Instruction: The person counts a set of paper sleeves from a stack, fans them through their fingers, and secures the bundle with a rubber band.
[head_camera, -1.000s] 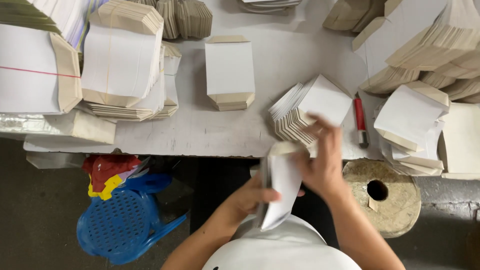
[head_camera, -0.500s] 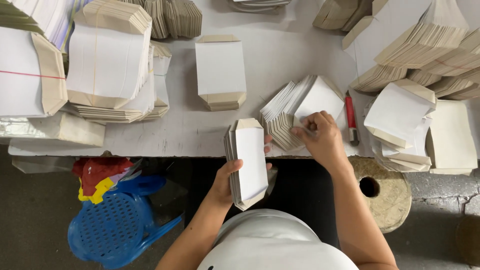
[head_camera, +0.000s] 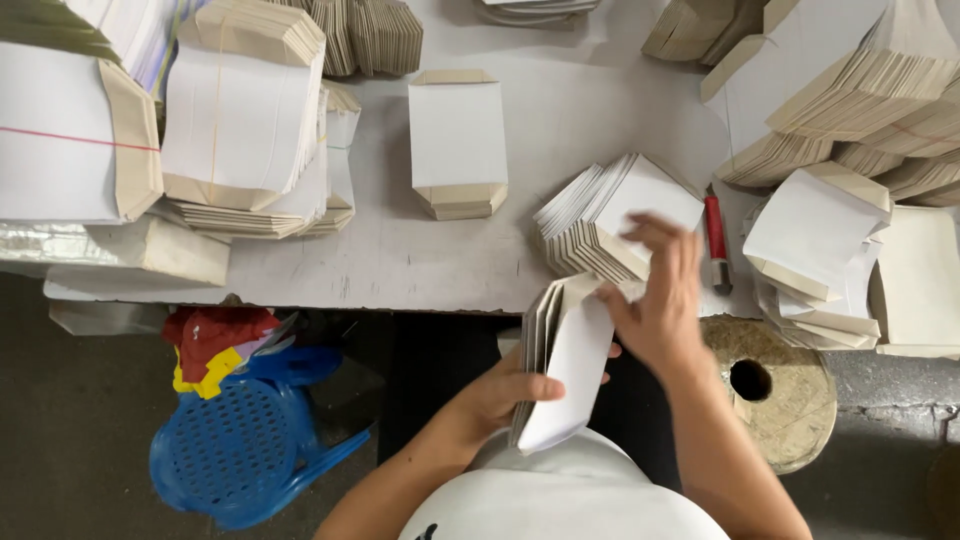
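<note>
Now both hands grip the sheaf of flat white cartons (head_camera: 565, 365) upright.

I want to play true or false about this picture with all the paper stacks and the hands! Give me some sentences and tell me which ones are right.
1. The left hand holds a bundle of white folded sheets. True.
2. The right hand rests flat on the floor. False: it is raised at the top edge of the held bundle, near the fanned stack on the table.
3. A blue plastic stool stands on the floor below the table edge. True.
4. The red-handled tool is in the left hand. False: it lies on the table, right of the fanned stack.
5. A round spool with a hole sits to the right of the person. True.
</note>
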